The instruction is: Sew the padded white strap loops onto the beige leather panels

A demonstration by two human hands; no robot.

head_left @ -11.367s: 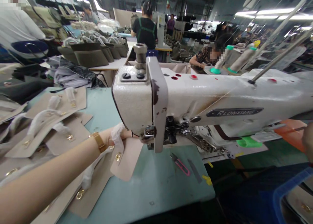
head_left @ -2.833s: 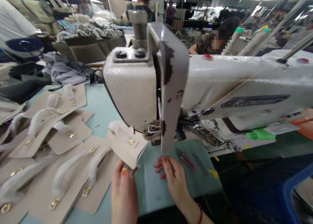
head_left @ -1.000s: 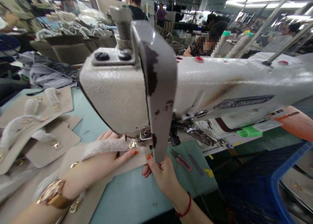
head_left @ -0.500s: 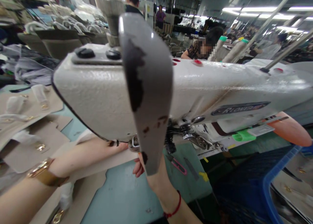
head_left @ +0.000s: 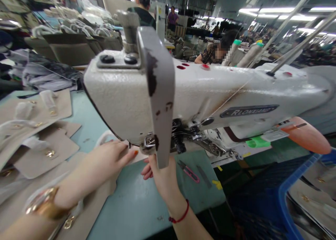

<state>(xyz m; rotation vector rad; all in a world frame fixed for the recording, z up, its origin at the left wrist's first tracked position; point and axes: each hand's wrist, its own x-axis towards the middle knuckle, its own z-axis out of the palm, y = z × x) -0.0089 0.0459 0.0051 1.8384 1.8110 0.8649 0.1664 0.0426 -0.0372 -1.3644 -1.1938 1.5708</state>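
My left hand lies over a beige panel at the sewing machine, its thumb and fingers stretched out and apart. My right hand is closed at the panel's right end, just below the presser foot area, with its lower fingers curled. The machine's chipped grey lever covers part of that hand, so its fingertips and the needle are hidden. Under my left forearm lie more beige panels with wrapped straps and gold-coloured buckles.
Pink-handled thread snips lie on the blue-green table, right of my right hand. A blue crate holding more pieces stands at the right. More buckled panels spread leftward. A co-worker sits beyond the machine.
My left hand has drawn back from the needle area, and its thumb now shows. The right hand stays nearly in place. The view has shifted, so the machine head appears farther right and smaller.
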